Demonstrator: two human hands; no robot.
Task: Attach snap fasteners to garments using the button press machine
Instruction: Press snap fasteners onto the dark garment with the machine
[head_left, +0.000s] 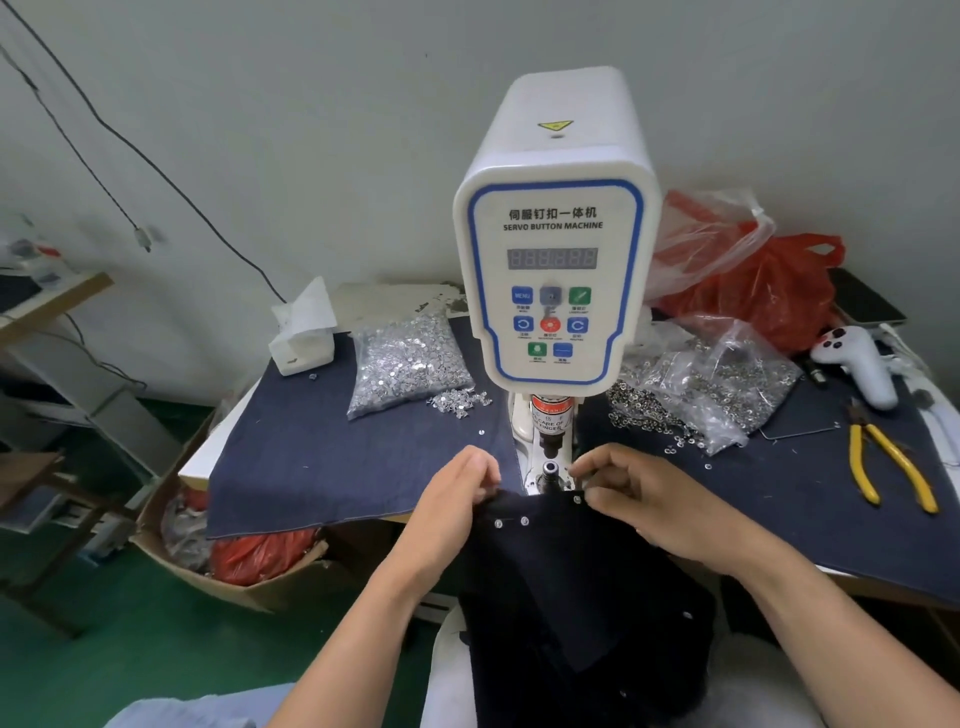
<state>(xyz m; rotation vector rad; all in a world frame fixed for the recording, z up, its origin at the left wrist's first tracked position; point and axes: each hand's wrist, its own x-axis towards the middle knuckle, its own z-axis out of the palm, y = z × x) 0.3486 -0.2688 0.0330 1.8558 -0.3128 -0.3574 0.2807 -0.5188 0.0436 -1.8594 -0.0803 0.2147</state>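
Dark navy cloth, soft and matte: the garment (566, 597) drapes from lower centre of the frame up to the press, its top edge dotted with small silver snaps (524, 520). I see my left hand (457, 493) pinching that edge with curled fingers, and my right hand (639, 493) curled on it too, fingertips right beside the lower die (549, 469). Above stands the button press machine (553, 270), glossy white plastic with a blue-trimmed panel and coloured keys. Under it, the table (197, 470) is covered in a denim sheet (311, 457). Left of the machine, a clear bag (405, 358) bulges with shiny metal studs, a few spilled beside it; behind that sits a white tissue box (304, 338). Right of centre, another clear bag (727, 384) holds ring-shaped snap parts, some scattered on the cloth. Further right: yellow-handled pliers (888, 462), a white controller (857, 364), a red plastic bag (769, 296). Lower left, a cardboard box (208, 577) on green floor (104, 649); pale wall (260, 130) behind.
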